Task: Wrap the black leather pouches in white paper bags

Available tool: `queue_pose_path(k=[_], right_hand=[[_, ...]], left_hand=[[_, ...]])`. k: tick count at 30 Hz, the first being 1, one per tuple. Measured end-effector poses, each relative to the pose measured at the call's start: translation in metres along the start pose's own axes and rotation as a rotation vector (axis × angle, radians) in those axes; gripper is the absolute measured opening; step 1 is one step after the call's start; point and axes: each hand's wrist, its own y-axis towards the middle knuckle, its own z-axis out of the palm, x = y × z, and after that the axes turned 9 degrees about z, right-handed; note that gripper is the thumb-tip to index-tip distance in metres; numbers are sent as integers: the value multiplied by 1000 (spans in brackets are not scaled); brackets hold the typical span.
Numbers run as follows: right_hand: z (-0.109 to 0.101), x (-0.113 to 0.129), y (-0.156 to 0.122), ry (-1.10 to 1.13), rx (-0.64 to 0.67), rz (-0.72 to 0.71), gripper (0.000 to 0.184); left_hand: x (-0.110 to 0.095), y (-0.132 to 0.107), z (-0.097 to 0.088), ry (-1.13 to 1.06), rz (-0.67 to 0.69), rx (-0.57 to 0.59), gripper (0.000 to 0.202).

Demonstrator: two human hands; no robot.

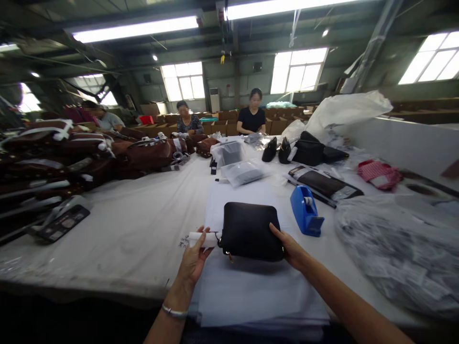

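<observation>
A black leather pouch (250,230) lies on a stack of white wrapping sheets (251,291) at the near table edge. My right hand (291,248) grips the pouch's right side, thumb on top. My left hand (192,260) pinches a small white rolled paper piece (202,239) against the pouch's left edge, where a zipper pull hangs.
A blue tape dispenser (305,210) stands right of the pouch. Brown bags (147,153) pile at the left, plastic-wrapped items (242,172) and black bags (308,149) lie farther back, crumpled plastic (390,258) at the right. Three people (252,117) sit at the far end.
</observation>
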Motion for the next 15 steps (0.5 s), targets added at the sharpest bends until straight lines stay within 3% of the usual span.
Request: queue_pose_path(k=[5, 11, 15], right_hand=[[-9, -6, 7, -4, -28, 44, 53], [-7, 19, 15, -39, -19, -43, 51], [-16, 14, 28, -267, -223, -191, 76]], left_hand=[[9, 5, -2, 56, 20, -8, 30], [8, 11, 10, 68, 57, 22, 26], [10, 22, 2, 178, 140, -96, 37]])
